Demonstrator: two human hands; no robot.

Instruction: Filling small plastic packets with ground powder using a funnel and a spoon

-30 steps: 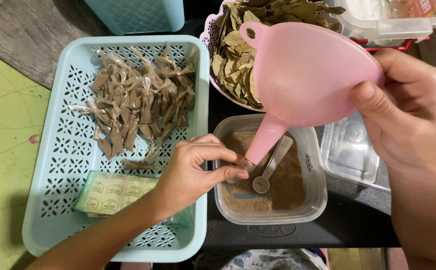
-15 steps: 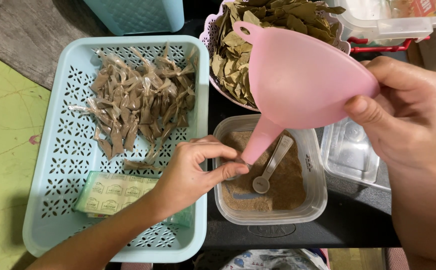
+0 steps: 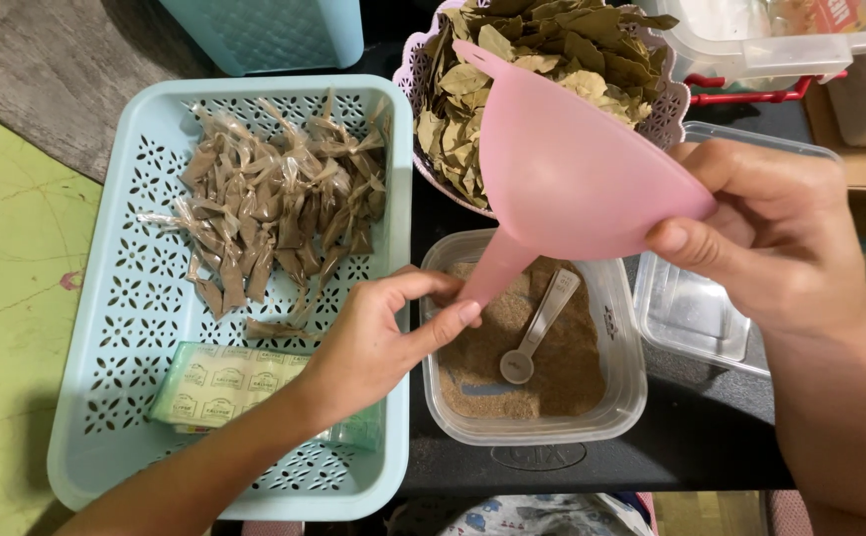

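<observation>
Left hand [image 3: 378, 337] fingers [image 3: 453, 316] pinch at the spout tip of the pink funnel [image 3: 572, 184] — whether a small bag sits between them cannot be told. Right hand [image 3: 780, 243] fingers pressed against the funnel's cone, thumb on its rim, holding it tilted. Just below the spout: a clear tub [image 3: 532, 342] of brown powder with a grey scoop [image 3: 540, 328]. Risk, as judged — a slipping pinch would scatter powder outside the tub. Both forearms enter from below, wrists bent inward.

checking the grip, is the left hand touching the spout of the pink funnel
Touching. The head view shows the left hand with its fingertips pinched at the tip of the pink funnel spout, no gap visible, above the tub of brown powder.
</observation>
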